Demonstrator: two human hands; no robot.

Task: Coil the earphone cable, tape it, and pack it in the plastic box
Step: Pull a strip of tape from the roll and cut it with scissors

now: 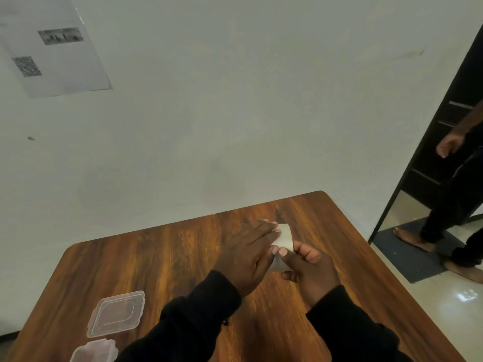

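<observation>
A white roll of tape (pixel 285 237) stands on the wooden table (pixel 162 259) near its far right part. My left hand (pixel 248 254) lies over the roll's left side, fingers stretched along it and fingertips on the tape. My right hand (pixel 307 267) pinches at the roll's near edge with thumb and forefinger. The clear plastic box lid (pixel 116 313) lies flat at the near left of the table. The clear plastic box (pixel 94 351) sits at the bottom edge, partly cut off. No earphone cable shows in this view.
The table abuts a pale wall. A printed sheet (pixel 52 43) hangs at the upper left. At the right, another person (pixel 454 205) stands barefoot on a dark mat (pixel 407 254) by a dark doorway.
</observation>
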